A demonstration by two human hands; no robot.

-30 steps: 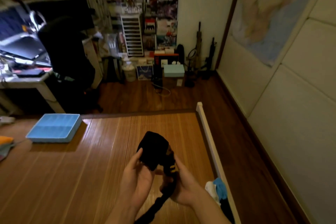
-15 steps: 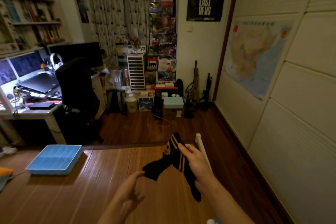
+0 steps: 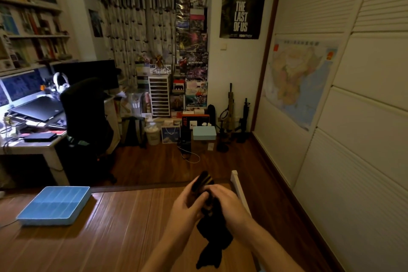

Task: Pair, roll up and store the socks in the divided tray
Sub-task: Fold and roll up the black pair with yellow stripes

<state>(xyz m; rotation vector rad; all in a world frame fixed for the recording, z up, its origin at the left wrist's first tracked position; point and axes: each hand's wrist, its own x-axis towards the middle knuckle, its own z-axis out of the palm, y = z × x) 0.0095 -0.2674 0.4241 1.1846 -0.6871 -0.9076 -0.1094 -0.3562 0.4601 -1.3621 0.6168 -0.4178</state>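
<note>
Socks (image 3: 215,227), black with yellow stripes, hang bunched between both hands: left hand (image 3: 187,205) and right hand (image 3: 227,201) each grip them, seemingly two together. Blue divided tray (image 3: 55,204) sits well apart, far left.

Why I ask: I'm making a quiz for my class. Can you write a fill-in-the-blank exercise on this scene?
1. The left hand and right hand hold a sock that is mostly ____.
2. The divided tray is light ____.
3. The divided tray lies to the ____ of both hands.
4. The wall poster reads THE LAST OF ____.

Missing words: black; blue; left; US.
</note>
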